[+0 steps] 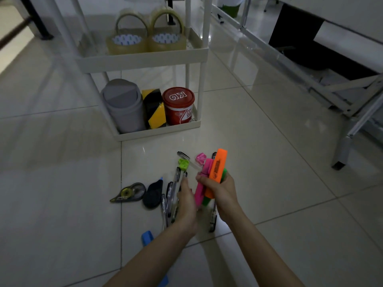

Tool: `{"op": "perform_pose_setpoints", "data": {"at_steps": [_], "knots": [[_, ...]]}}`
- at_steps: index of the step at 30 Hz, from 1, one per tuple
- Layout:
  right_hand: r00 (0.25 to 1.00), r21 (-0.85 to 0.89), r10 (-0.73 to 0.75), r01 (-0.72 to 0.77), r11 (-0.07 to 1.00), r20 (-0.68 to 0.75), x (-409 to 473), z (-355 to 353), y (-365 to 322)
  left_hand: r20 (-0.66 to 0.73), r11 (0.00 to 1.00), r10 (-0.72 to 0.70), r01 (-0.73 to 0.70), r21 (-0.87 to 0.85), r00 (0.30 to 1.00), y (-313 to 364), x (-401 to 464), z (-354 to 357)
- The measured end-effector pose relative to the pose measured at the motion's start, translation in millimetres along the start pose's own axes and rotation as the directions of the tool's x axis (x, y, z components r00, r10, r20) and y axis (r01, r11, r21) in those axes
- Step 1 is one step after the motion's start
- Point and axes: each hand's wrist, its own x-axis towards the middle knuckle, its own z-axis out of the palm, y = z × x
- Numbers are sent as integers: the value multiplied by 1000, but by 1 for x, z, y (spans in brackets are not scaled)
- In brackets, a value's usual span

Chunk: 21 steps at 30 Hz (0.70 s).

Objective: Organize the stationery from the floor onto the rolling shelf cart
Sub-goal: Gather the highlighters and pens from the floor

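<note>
My right hand (220,188) grips a bundle of highlighters: an orange one (217,166) on top, a pink one (202,183) and a green one (207,200) beneath. My left hand (186,200) hovers just left of the bundle, over several clear pens (171,195) lying on the floor; whether it holds a pen is hidden. A green clip (183,163) and a pink clip (201,158) lie just beyond. Two correction tape dispensers, one clear (129,193) and one dark (153,194), rest to the left. The white rolling cart (145,59) stands ahead.
The cart's middle shelf holds two clear tape rolls (146,41). Its bottom shelf holds a grey bin (124,106), yellow-black tape (154,110) and a red tub (179,105). A blue object (147,238) lies by my left forearm. A desk frame (342,112) stands at the right.
</note>
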Motion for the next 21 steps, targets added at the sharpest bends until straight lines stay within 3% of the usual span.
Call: {"op": "perform_pose_setpoints", "data": {"at_steps": [2,4,8,14,15,16,17,18,19,21], "knots": [[999,-71,-49,50,996,21,-5,6,1,141,981,-112,132,-142,984,5,-5,-4],[997,-123,-70,72,990,25,-8,10,4,214,941,-137,195,-278,967,6,-6,-7],[999,-139,-43,45,989,17,-9,12,11,199,941,-72,133,-310,977,6,-3,-8],[992,-42,69,-65,997,102,-8,7,4,232,982,-55,94,-163,971,13,-6,-7],[989,-2,95,-95,995,113,-7,6,2,190,998,-29,39,-48,981,16,-4,-13],[985,36,126,-131,991,117,-6,5,1,122,982,24,-46,182,992,21,-3,-22],[980,62,159,-167,984,119,-5,5,1,46,862,111,-119,493,993,23,0,-35],[974,72,196,-205,976,117,-5,5,2,-5,609,214,-129,782,977,24,1,-52],[966,71,234,-243,967,114,-4,5,4,-55,351,262,-42,935,964,25,0,-69],[936,68,335,-343,937,104,-4,6,8,-149,-20,161,154,988,976,20,-6,-97]]}}
